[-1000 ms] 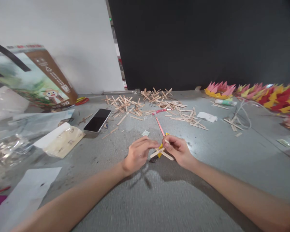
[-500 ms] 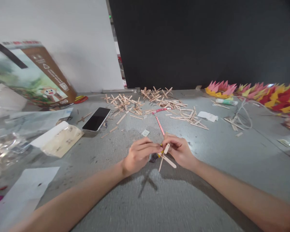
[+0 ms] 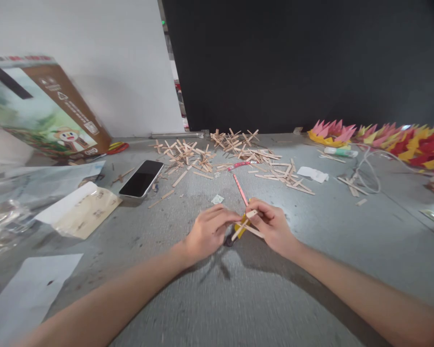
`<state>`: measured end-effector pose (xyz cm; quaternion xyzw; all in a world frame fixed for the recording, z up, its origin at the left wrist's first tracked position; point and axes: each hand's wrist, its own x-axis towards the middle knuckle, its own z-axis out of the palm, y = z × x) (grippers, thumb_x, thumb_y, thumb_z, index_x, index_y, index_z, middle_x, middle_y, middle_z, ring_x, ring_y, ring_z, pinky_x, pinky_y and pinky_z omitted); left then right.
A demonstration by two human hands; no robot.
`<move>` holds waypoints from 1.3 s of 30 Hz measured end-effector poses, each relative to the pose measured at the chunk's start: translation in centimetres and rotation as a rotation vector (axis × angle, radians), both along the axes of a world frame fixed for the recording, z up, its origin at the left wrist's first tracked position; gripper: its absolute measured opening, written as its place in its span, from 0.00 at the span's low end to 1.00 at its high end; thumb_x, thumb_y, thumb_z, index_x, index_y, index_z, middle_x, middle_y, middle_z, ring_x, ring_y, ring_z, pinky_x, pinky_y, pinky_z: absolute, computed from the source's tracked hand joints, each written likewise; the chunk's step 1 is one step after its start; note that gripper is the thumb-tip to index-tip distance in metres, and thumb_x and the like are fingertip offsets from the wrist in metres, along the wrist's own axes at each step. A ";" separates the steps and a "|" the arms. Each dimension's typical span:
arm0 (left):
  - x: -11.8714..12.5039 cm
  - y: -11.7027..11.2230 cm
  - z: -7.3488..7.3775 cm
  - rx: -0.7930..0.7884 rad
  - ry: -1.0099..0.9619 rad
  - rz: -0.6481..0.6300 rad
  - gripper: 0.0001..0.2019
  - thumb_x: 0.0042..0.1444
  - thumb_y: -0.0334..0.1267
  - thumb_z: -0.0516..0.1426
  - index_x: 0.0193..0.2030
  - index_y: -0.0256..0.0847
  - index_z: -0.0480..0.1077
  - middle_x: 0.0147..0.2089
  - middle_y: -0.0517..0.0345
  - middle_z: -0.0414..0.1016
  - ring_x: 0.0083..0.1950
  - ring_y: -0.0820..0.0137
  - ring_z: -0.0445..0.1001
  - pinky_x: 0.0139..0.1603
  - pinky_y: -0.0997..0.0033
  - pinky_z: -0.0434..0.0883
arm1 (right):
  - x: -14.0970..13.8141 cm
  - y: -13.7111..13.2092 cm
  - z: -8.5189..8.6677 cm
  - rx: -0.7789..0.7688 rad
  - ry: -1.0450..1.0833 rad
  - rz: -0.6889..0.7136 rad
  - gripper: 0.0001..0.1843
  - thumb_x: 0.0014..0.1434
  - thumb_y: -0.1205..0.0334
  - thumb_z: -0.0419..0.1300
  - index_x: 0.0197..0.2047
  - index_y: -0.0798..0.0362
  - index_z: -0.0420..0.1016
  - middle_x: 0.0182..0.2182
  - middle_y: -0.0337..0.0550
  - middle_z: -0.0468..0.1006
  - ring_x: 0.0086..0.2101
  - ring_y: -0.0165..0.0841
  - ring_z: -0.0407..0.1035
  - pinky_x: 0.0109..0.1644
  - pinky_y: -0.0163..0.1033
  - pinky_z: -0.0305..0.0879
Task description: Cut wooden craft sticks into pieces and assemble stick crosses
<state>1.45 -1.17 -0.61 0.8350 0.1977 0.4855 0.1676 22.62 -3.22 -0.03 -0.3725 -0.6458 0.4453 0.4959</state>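
Observation:
My right hand pinches crossed wooden craft sticks between thumb and fingers, low over the table. My left hand meets them from the left, its fingertips closed at the crossing. A yellow object shows behind the sticks; its kind is partly hidden by the fingers. Just under it lies something dark that I cannot make out. A pink patterned stick points away from the hands, its near end hidden at my right fingers.
Heaps of crossed craft sticks lie at the back. A phone, a paper packet and a printed bag stand or lie left. At right are paper lotus flowers, a glue stick and a white cable.
The held sticks have turned and tilted, so their crossing faces up more and more of the yellow object shows. Both hands stay in nearly the same place.

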 end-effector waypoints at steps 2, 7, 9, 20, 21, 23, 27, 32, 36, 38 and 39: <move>0.1 0.1 -0.1 -0.158 0.059 0.040 0.11 0.71 0.28 0.53 0.49 0.40 0.77 0.38 0.54 0.82 0.38 0.70 0.79 0.40 0.71 0.75 | -0.1 0.0 -0.2 -0.064 0.035 -0.040 0.14 0.70 0.46 0.61 0.43 0.47 0.77 0.33 0.39 0.70 0.32 0.34 0.64 0.35 0.38 0.61; 0.2 0.3 -0.3 -0.428 0.132 0.101 0.12 0.74 0.34 0.49 0.45 0.39 0.75 0.31 0.59 0.77 0.31 0.72 0.76 0.36 0.73 0.73 | -0.3 0.0 -1.0 -0.077 0.209 -0.149 0.19 0.76 0.43 0.50 0.57 0.45 0.73 0.39 0.41 0.70 0.37 0.35 0.65 0.44 0.41 0.66; 0.1 0.4 0.0 -0.427 0.156 0.105 0.12 0.75 0.36 0.49 0.45 0.40 0.74 0.31 0.59 0.76 0.31 0.71 0.75 0.37 0.72 0.73 | -0.3 0.1 -1.4 -0.055 0.241 -0.201 0.17 0.75 0.43 0.51 0.53 0.45 0.71 0.39 0.41 0.70 0.38 0.35 0.66 0.45 0.41 0.66; 0.3 0.5 0.5 -0.452 0.240 0.014 0.16 0.76 0.41 0.47 0.43 0.41 0.73 0.36 0.57 0.78 0.35 0.71 0.76 0.38 0.74 0.70 | 0.0 0.1 -1.8 -0.032 0.196 -0.181 0.11 0.74 0.47 0.55 0.47 0.45 0.69 0.36 0.38 0.68 0.36 0.34 0.64 0.42 0.40 0.63; 0.3 0.6 0.4 -0.458 0.235 0.013 0.16 0.76 0.41 0.47 0.42 0.41 0.73 0.35 0.58 0.78 0.34 0.72 0.75 0.37 0.74 0.70 | 0.0 0.1 -1.7 -0.030 0.213 -0.175 0.11 0.75 0.48 0.55 0.47 0.46 0.69 0.36 0.38 0.67 0.36 0.34 0.63 0.42 0.40 0.63; 0.3 0.8 0.4 -0.479 0.220 0.031 0.16 0.76 0.41 0.47 0.41 0.41 0.72 0.32 0.60 0.75 0.32 0.73 0.72 0.36 0.74 0.68 | 0.0 0.1 -1.7 -0.025 0.233 -0.164 0.11 0.75 0.48 0.55 0.47 0.46 0.69 0.35 0.38 0.67 0.35 0.34 0.63 0.42 0.40 0.63; 0.2 0.9 0.7 -0.548 0.192 0.078 0.16 0.75 0.43 0.48 0.39 0.41 0.71 0.27 0.65 0.66 0.27 0.74 0.64 0.32 0.74 0.64 | -0.2 0.1 -1.6 -0.016 0.221 -0.166 0.11 0.75 0.48 0.56 0.47 0.46 0.69 0.34 0.37 0.67 0.35 0.33 0.62 0.41 0.40 0.62; 0.3 0.9 0.5 -0.685 0.095 0.033 0.17 0.74 0.47 0.50 0.37 0.40 0.70 0.24 0.66 0.59 0.25 0.74 0.58 0.29 0.74 0.59 | -0.3 0.3 -1.3 -0.011 0.148 -0.211 0.12 0.75 0.48 0.55 0.47 0.47 0.70 0.32 0.36 0.68 0.33 0.33 0.64 0.39 0.39 0.63; 0.5 1.6 0.2 -0.966 -0.209 -0.133 0.20 0.69 0.55 0.55 0.33 0.40 0.66 0.25 0.67 0.55 0.24 0.76 0.54 0.26 0.75 0.55 | -0.3 0.2 -0.8 0.002 0.045 -0.210 0.12 0.73 0.48 0.58 0.47 0.47 0.74 0.33 0.38 0.72 0.33 0.33 0.66 0.38 0.38 0.63; 0.5 2.0 0.3 -1.091 -0.353 -0.167 0.21 0.65 0.56 0.59 0.32 0.40 0.65 0.26 0.67 0.56 0.24 0.78 0.53 0.26 0.76 0.55 | -0.4 0.2 -0.6 0.001 0.008 -0.190 0.12 0.72 0.49 0.59 0.46 0.47 0.76 0.34 0.39 0.74 0.33 0.32 0.68 0.37 0.37 0.64; 0.5 2.1 0.4 -1.146 -0.411 -0.166 0.21 0.62 0.56 0.61 0.32 0.39 0.65 0.27 0.67 0.57 0.24 0.78 0.52 0.26 0.76 0.55 | -0.5 0.1 -0.5 0.000 -0.001 -0.173 0.11 0.72 0.49 0.60 0.46 0.47 0.77 0.35 0.39 0.76 0.33 0.32 0.69 0.37 0.37 0.65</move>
